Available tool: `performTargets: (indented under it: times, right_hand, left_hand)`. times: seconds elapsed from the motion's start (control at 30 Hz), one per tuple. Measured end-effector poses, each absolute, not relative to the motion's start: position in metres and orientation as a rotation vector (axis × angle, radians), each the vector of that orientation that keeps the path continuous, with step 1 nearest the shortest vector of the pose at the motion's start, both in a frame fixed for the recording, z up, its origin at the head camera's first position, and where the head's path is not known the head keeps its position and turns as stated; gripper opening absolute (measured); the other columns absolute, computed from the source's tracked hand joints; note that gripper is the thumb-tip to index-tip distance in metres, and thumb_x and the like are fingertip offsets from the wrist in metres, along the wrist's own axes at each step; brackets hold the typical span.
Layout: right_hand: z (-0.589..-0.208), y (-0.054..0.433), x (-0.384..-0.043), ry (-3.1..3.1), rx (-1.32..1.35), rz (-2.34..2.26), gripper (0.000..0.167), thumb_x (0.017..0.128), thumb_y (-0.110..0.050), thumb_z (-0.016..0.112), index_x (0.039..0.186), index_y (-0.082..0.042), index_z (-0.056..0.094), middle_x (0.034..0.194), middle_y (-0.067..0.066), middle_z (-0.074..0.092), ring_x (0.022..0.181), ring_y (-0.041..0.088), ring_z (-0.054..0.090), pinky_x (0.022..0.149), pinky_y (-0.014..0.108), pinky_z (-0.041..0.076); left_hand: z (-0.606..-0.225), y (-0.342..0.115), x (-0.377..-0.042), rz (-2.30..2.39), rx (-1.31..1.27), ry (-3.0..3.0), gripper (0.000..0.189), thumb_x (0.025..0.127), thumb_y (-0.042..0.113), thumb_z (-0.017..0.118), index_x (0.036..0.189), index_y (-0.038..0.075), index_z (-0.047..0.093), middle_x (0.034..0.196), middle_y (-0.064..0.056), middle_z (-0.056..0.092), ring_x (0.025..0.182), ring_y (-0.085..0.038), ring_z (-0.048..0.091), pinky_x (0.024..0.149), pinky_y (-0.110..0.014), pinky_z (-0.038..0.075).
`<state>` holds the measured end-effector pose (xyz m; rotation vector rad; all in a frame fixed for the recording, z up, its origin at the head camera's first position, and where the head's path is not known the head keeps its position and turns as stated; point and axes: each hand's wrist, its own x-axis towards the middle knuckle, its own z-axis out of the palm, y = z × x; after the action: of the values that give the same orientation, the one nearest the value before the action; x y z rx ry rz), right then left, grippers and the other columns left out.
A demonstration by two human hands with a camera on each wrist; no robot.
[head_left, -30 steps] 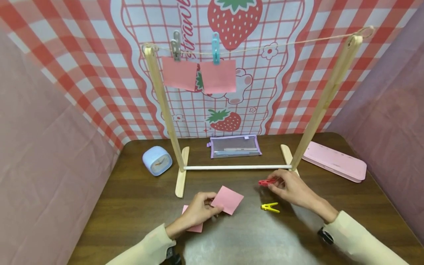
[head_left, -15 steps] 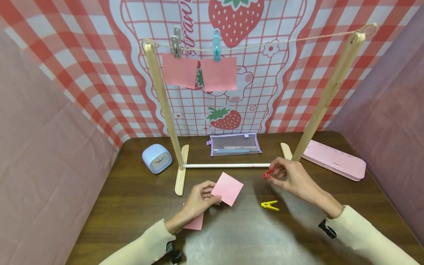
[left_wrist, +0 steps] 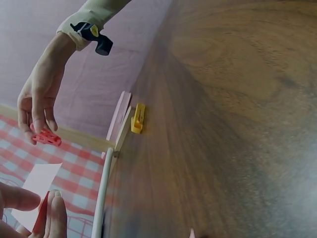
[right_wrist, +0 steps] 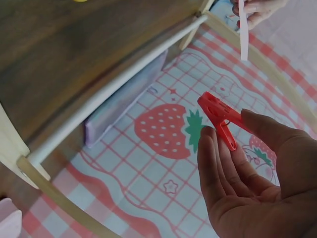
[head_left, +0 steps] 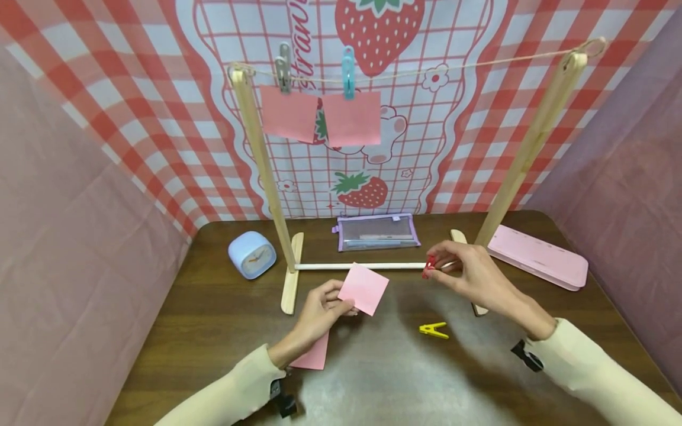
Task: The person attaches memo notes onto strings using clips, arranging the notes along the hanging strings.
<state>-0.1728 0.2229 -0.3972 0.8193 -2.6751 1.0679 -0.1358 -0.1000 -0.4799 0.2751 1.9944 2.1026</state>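
Observation:
My left hand (head_left: 322, 310) pinches a square pink paper note (head_left: 364, 289) between thumb and fingers, raised above the table. Another pink note (head_left: 314, 354) lies on the table, partly hidden under that forearm. My right hand (head_left: 471, 269) pinches a red clothespin (right_wrist: 218, 119) by its handles, seen closely in the right wrist view. A yellow clothespin (head_left: 434, 330) lies on the table below the right hand. Two pink notes hang on the string (head_left: 415, 77): one by a grey clothespin (head_left: 283, 68), the other by a light blue clothespin (head_left: 348, 72).
A wooden frame with a left post (head_left: 263, 171), a right post (head_left: 527, 154) and a white crossbar (head_left: 362, 266) stands on the table. Around it are a blue clock (head_left: 253, 255), a mesh pencil pouch (head_left: 378, 232) and a pink case (head_left: 538, 255).
Both hands have risen away from the table, the left with the pink note, the right with the red clothespin. The red clothespin has turned more upright in the fingers.

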Motion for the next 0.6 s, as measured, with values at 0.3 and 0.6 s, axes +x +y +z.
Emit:
performTargets:
  times: [0.3,0.6]
  right_hand:
    - [-0.375,0.221,-0.178,-2.592,0.824,1.048,0.026,0.089,-0.012,0.084,0.111,-0.009,0.072,0.088,-0.003,0.077,0.077,0.003,0.072,0.069,0.019,0.061]
    - [-0.341,0.215,-0.190,-2.531,0.794,1.111,0.029,0.086,-0.008,0.085,0.110,-0.006,0.070,0.094,0.004,0.079,0.082,0.000,0.073,0.074,0.015,0.061]
  left_hand:
    - [-0.469,-0.094,-0.144,2.141,0.259,1.995,0.030,0.100,-0.005,0.058,0.128,-0.017,0.055,0.112,-0.044,0.067,0.082,-0.012,0.075,0.088,-0.045,0.065]
    - [-0.456,-0.086,-0.157,2.232,0.268,2.017,0.026,0.102,-0.006,0.054,0.125,-0.018,0.058,0.112,-0.044,0.066,0.080,-0.011,0.075,0.087,-0.044,0.066]
